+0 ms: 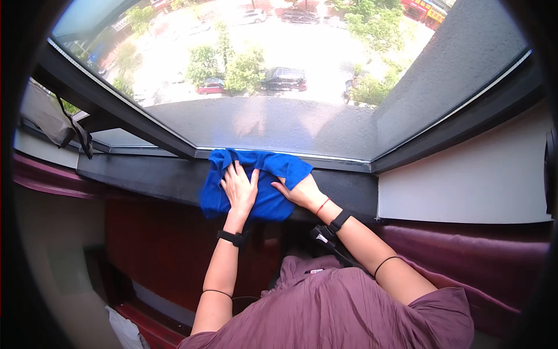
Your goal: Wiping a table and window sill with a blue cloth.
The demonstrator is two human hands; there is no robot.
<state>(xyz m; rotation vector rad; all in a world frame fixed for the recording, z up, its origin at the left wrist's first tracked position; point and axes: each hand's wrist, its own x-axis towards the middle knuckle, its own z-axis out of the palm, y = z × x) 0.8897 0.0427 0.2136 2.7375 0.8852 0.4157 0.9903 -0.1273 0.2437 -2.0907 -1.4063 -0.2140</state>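
A blue cloth (266, 196) lies bunched and folded on the dark windowsill (348, 187), its far edge against the bottom of the window frame. My left hand (239, 187) rests palm down on the cloth, thumb spread from the fingers. To its right, my right hand (303, 192) holds the cloth's right side; a flap covers most of its fingers, while the thumb shows.
Dark frame bars (144, 113) border the large window pane (270, 126). A grey item (45, 113) hangs at the far left. Purple fabric (462, 248) runs below the white panel (457, 174) at right. A black device with a cable (323, 235) hangs by my right wrist.
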